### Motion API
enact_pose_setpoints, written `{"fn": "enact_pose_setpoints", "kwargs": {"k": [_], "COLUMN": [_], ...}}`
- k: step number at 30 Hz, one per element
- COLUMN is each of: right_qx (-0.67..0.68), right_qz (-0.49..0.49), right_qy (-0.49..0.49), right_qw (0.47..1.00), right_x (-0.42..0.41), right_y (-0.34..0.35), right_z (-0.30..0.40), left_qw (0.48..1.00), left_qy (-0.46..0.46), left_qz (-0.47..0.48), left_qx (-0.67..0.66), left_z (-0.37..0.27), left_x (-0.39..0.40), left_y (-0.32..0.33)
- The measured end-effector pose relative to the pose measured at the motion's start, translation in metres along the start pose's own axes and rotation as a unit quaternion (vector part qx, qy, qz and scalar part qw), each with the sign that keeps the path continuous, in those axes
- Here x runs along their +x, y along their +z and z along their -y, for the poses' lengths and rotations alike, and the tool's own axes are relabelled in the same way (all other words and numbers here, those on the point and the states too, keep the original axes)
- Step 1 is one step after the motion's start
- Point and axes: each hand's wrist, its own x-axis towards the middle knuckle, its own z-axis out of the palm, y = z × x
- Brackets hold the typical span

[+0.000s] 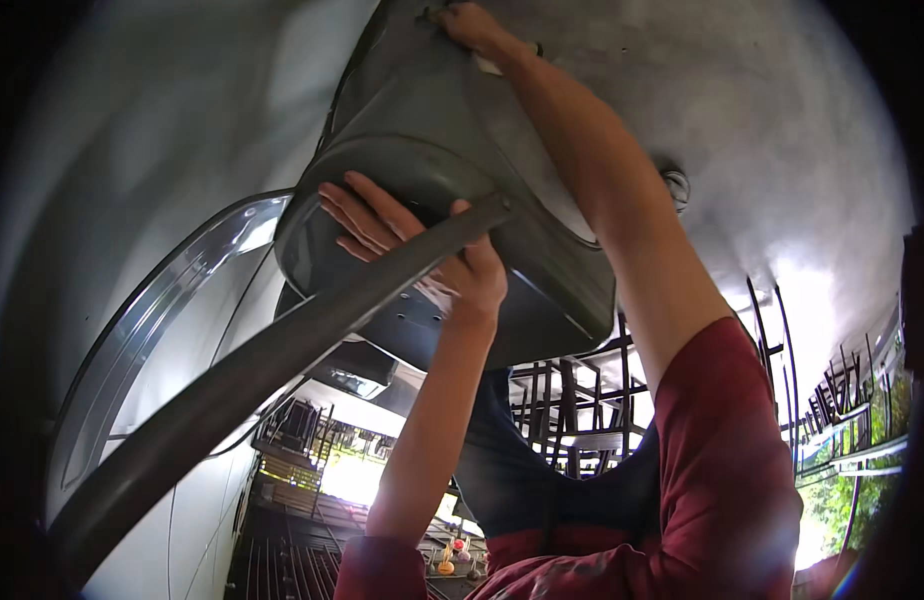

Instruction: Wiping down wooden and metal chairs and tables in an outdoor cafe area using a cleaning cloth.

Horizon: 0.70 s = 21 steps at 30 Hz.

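Note:
A large dark grey moulded shell (432,161) with a rolled rim and small holes fills the upper middle. My left hand (432,251) lies against its recessed part, fingers extended and apart; a dark round bar (282,352) crosses in front of the hand. Far above, at the picture's top edge, my right hand (469,26) reaches to the upper end of the shell. Its fingertips are at a small dark piece (430,15), and whether they grip it is unclear. Beside the right wrist shows a small pale patch (488,66), partly hidden by the forearm.
A shiny transparent or metallic curved strip (169,300) runs along the left. A broad, smooth grey surface (732,135) spans the upper right, with a small coiled or ringed thing (676,187) on it. Dark metal frames (574,405) stand behind my body, and slatted racks (293,480) lower left.

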Motion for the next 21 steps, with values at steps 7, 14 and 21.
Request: {"fn": "enact_pose_setpoints", "kwargs": {"k": [7, 14, 21], "right_qx": [0.112, 0.228, 0.222], "right_qz": [0.070, 0.041, -0.042], "right_qy": [-0.038, -0.047, 0.283], "right_qw": [0.990, 0.972, 0.932], "right_x": [-0.110, -0.332, -0.381], "right_y": [-0.039, -0.161, -0.098], "right_z": [0.116, 0.153, -0.045], "left_qw": [0.999, 0.998, 0.997], "left_qy": [0.009, 0.013, 0.007], "left_qz": [-0.006, -0.014, -0.007], "left_qx": [0.046, 0.066, 0.071], "left_z": [0.035, 0.038, 0.035], "left_x": [0.004, -0.001, 0.001], "left_y": [-0.022, -0.017, -0.017]}}
